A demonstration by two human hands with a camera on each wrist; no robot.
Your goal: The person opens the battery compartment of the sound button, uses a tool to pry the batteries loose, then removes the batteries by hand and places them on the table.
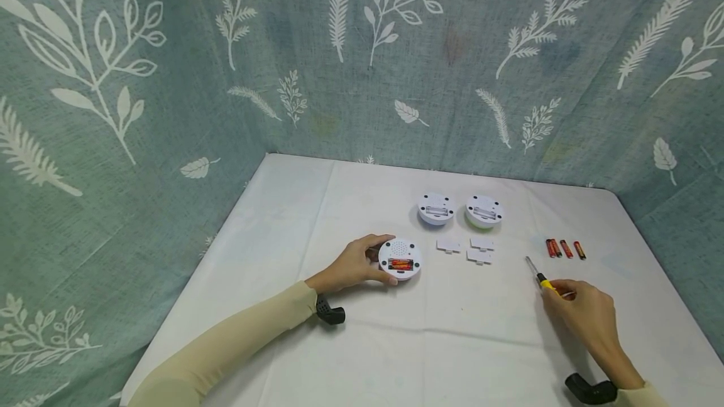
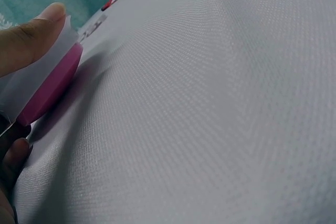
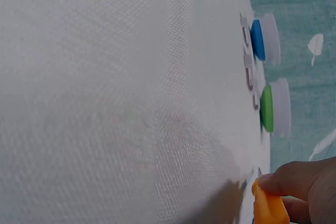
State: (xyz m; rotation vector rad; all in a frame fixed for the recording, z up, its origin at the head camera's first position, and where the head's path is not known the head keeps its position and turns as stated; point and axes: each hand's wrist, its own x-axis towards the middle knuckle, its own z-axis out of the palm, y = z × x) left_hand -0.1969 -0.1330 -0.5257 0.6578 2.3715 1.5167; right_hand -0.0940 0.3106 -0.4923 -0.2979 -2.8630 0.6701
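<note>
My left hand point(image 1: 357, 262) grips a round battery-powered device point(image 1: 400, 247) by its left edge, fingers behind and thumb at the front. Its white back faces up, with speaker holes, dark feet and red batteries point(image 1: 400, 264) in the uncovered compartment. In the left wrist view, the device's pink underside point(image 2: 52, 87) shows just over the cloth, beneath the thumb point(image 2: 31, 40). Over at the right, my right hand point(image 1: 585, 313) holds a screwdriver point(image 1: 544, 280) by its yellow handle, its metal shaft pointing away and to the left. In the right wrist view, fingers pinch the yellow handle point(image 3: 269, 203).
Two similar devices, one blue-based point(image 1: 435, 209) and one green-based point(image 1: 483, 212), lie back up farther away, compartments uncovered. Three white battery covers point(image 1: 449, 245) sit in front of them. Several red batteries point(image 1: 566, 248) lie beyond the right hand. A patterned curtain point(image 1: 362, 80) hangs behind the white-covered table point(image 1: 362, 363).
</note>
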